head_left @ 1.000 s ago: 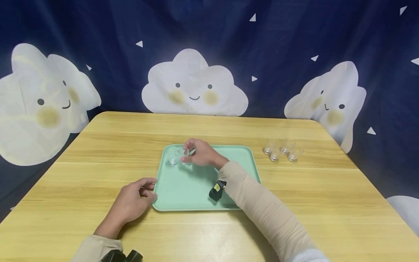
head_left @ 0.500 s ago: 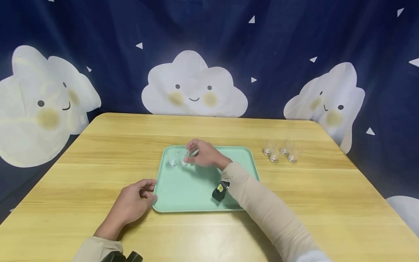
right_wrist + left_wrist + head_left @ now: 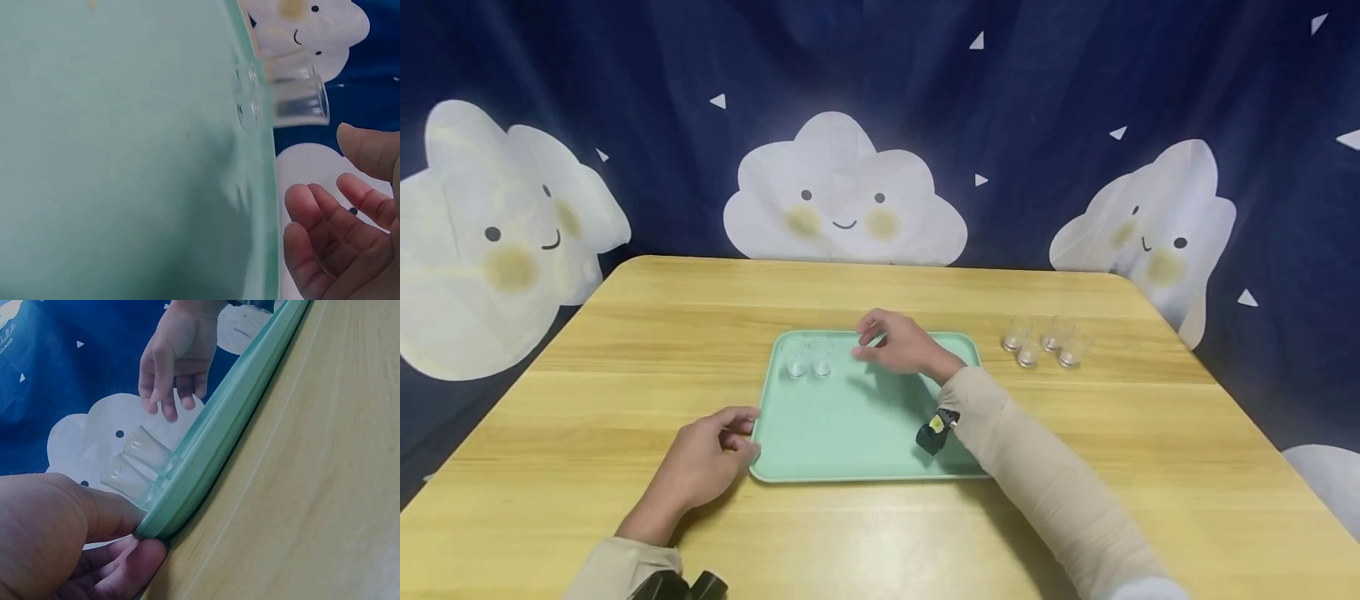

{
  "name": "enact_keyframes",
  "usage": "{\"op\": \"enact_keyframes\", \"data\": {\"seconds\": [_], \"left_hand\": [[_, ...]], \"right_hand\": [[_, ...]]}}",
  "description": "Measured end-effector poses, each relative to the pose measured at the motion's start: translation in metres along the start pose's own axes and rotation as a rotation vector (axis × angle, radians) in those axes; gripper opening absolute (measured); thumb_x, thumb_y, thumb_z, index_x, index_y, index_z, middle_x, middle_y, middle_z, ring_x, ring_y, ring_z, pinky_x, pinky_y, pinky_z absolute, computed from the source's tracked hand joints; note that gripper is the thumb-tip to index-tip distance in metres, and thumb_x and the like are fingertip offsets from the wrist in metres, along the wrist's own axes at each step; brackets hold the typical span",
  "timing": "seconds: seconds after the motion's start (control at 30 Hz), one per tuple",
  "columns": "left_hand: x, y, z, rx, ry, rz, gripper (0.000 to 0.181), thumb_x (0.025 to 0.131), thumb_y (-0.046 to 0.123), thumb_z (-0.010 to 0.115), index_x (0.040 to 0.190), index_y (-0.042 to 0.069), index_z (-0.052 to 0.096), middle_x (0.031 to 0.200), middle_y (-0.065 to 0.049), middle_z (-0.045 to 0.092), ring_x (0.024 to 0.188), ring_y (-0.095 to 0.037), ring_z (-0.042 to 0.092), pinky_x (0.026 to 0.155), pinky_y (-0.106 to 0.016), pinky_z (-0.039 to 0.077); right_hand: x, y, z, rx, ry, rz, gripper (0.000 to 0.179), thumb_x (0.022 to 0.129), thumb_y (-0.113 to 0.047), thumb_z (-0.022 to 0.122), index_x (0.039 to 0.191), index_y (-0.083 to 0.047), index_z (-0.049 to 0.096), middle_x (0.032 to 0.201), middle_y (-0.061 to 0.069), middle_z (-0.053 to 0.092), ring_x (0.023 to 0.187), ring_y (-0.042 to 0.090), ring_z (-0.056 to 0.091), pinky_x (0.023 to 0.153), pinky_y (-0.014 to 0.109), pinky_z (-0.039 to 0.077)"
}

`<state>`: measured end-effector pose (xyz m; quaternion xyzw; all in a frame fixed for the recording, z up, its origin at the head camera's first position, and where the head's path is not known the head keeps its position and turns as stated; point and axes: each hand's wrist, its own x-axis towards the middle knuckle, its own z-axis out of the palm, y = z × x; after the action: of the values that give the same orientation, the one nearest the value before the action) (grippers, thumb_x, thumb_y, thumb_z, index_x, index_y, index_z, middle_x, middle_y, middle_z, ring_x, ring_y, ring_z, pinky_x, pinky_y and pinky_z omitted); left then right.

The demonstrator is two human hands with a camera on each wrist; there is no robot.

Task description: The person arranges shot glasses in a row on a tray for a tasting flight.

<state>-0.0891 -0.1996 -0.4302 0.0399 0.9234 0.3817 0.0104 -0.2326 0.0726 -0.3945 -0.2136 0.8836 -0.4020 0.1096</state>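
Note:
A pale green tray (image 3: 827, 437) lies on the wooden table, and two small clear shot glasses (image 3: 796, 364) stand side by side near its far left corner. My left hand (image 3: 703, 462) rests at the tray's left edge, with fingertips and thumb touching its side. My right hand (image 3: 904, 343) hovers over the far part of the tray, to the right of the glasses, fingers loosely bent and nothing between them. In the right wrist view the thumb and fingers of that hand (image 3: 347, 231) are spread apart, away from the nearer shot glass (image 3: 300, 103).
Several more clear shot glasses (image 3: 1052, 340) stand grouped on the table right of the tray. Behind the table (image 3: 1150, 467) hangs a dark blue curtain (image 3: 1037, 100) with white smiling clouds. A black wrist device (image 3: 936, 431) hangs under the right sleeve.
My right hand has let go of the second shot glass and moved right, leaving it beside the first one. The left hand stays at the tray's edge.

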Motion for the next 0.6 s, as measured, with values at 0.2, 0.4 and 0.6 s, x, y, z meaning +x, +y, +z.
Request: {"op": "enact_keyframes", "data": {"seconds": [0.2,0.4,0.6], "left_hand": [[-0.001,-0.001,0.000,-0.001,0.000,-0.006,0.040,0.086,0.009,0.069,0.124,0.000,0.062,0.104,-0.005,0.065,0.082,-0.014,0.057,0.075,-0.034,0.047],[0.000,-0.001,0.000,-0.001,-0.002,-0.008,0.040,0.086,0.010,0.069,0.124,0.000,0.062,0.104,-0.005,0.065,0.082,-0.014,0.057,0.075,-0.035,0.047],[0.000,-0.001,0.000,-0.004,-0.004,-0.006,0.041,0.086,0.010,0.069,0.125,0.000,0.061,0.104,-0.005,0.065,0.082,-0.014,0.058,0.075,-0.035,0.047]], "right_hand": [[-0.011,0.012,-0.018,0.010,0.046,-0.003,0.035,0.090,-0.019,0.070,0.118,-0.001,0.058,0.105,0.006,0.066,0.098,0.024,0.063,0.086,0.035,0.049],[-0.024,0.023,-0.037,0.037,0.090,-0.018,0.035,0.091,-0.014,0.068,0.120,0.003,0.057,0.107,0.011,0.065,0.099,0.026,0.062,0.089,0.037,0.048],[-0.039,0.033,-0.057,0.065,0.130,0.005,0.036,0.091,-0.012,0.067,0.120,0.005,0.055,0.108,0.013,0.064,0.099,0.028,0.063,0.090,0.040,0.048]]}}
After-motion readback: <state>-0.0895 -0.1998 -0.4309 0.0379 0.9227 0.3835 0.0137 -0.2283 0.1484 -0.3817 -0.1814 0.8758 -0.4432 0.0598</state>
